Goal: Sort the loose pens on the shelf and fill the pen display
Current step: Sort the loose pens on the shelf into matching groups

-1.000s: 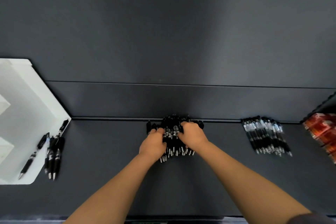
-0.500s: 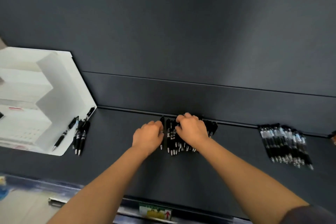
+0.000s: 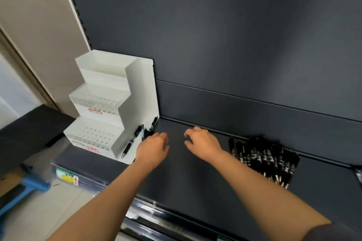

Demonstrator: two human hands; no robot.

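Dark shelf (image 3: 195, 182), white pen display (image 3: 98, 103), beige wall (image 3: 39, 25), left hand (image 3: 152, 149) grip unclear, right hand (image 3: 203, 143) grip loose and empty

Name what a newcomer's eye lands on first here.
The white stepped pen display at the left end of the dark shelf, its holes empty as far as shows. Then the pile of black pens to the right, with the left hand and right hand over the shelf between them.
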